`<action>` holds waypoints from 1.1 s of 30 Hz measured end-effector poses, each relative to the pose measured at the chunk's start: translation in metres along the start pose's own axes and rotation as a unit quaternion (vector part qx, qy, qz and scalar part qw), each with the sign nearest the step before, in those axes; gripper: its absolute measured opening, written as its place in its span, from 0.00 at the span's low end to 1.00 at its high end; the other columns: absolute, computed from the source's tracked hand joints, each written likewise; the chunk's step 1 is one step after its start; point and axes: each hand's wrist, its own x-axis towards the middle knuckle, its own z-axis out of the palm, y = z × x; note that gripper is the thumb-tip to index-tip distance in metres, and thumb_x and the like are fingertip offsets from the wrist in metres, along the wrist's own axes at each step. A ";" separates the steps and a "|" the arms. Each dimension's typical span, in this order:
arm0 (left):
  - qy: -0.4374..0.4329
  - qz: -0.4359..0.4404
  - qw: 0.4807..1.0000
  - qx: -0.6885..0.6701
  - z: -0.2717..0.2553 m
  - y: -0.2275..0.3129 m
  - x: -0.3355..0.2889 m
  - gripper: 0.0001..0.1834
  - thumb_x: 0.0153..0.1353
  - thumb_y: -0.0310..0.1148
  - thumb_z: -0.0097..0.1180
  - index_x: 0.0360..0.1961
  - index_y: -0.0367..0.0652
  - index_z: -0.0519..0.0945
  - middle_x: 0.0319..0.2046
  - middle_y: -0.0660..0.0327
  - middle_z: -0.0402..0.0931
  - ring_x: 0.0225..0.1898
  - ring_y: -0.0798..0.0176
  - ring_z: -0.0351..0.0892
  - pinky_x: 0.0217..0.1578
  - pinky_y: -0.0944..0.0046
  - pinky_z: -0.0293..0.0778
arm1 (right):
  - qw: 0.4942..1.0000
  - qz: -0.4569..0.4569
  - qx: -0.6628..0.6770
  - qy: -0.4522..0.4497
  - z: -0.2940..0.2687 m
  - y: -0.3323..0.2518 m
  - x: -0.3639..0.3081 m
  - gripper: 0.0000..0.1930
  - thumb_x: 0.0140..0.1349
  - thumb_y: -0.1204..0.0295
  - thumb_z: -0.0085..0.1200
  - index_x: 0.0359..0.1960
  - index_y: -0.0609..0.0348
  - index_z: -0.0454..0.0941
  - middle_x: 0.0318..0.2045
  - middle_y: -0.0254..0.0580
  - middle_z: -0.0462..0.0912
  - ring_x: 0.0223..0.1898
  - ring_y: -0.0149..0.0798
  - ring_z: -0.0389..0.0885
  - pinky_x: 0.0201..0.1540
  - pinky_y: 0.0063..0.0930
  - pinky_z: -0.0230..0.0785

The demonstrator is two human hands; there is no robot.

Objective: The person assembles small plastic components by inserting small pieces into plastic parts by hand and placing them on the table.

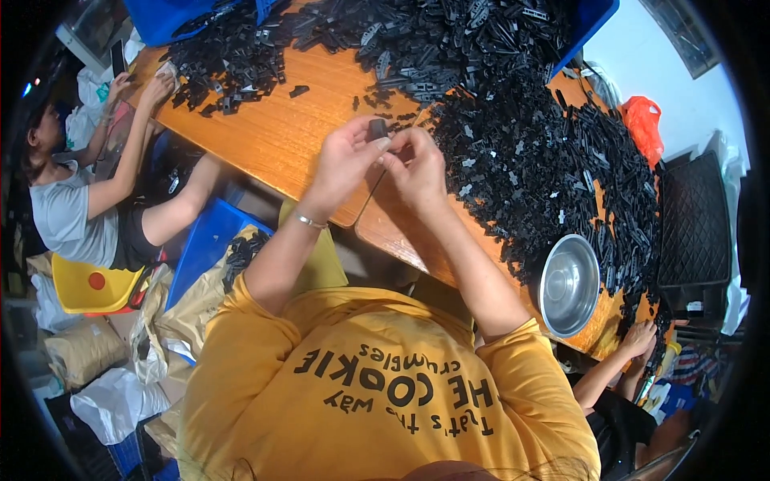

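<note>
Above the wooden table's front edge, my two hands meet close together. My left hand (345, 159) is closed, with a small black plastic part (378, 128) upright between its fingers. From the other side, my right hand (419, 167) reaches in with thumb and fingers pinched together, its tips touching the left fingertips beside the part. Whatever that pinch holds is too small to make out. Just beyond the hands, a heap of small black plastic pieces (489, 160) spreads right across the table, with longer black parts (449, 48) piled behind it.
A steel bowl (569, 285) stands on the table at right. Blue bins (589, 36) flank the far piles. One person (72, 204) sits at left, holding a phone (119, 58); another person's hand (639, 338) works at lower right. A red bag (642, 128) lies at far right.
</note>
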 end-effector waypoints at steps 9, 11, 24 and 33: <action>-0.124 -0.274 0.930 0.211 -0.119 0.067 -0.095 0.13 0.70 0.31 0.62 0.53 0.36 0.84 0.37 0.68 0.85 0.40 0.75 0.80 0.43 0.72 0.76 | 0.941 0.080 0.061 -0.323 0.028 -0.026 -0.022 0.15 0.55 0.62 0.76 0.26 0.57 0.83 0.24 0.45 0.86 0.29 0.45 0.86 0.34 0.39 0.76; -0.218 -0.307 0.825 0.421 -0.167 0.093 -0.119 0.13 0.66 0.28 0.67 0.49 0.33 0.87 0.39 0.61 0.87 0.43 0.69 0.83 0.50 0.65 0.79 | 0.960 0.049 0.025 -0.274 0.017 -0.015 -0.010 0.13 0.56 0.64 0.75 0.27 0.58 0.84 0.26 0.47 0.86 0.30 0.47 0.86 0.35 0.41 0.77; 0.051 0.093 0.826 0.554 -0.066 0.000 0.100 0.09 0.66 0.31 0.64 0.45 0.41 0.88 0.44 0.51 0.87 0.47 0.50 0.86 0.48 0.55 0.80 | 0.911 -0.138 -0.316 -0.227 0.020 0.050 0.062 0.05 0.61 0.73 0.56 0.34 0.56 0.84 0.35 0.50 0.84 0.34 0.54 0.88 0.38 0.45 0.81; 0.050 0.127 0.713 0.688 -0.033 -0.057 0.181 0.07 0.60 0.31 0.68 0.39 0.44 0.88 0.41 0.49 0.82 0.46 0.43 0.84 0.47 0.47 0.80 | 0.897 -0.138 -0.330 -0.259 0.020 0.042 0.056 0.07 0.63 0.74 0.54 0.42 0.59 0.79 0.37 0.51 0.84 0.36 0.54 0.89 0.37 0.45 0.82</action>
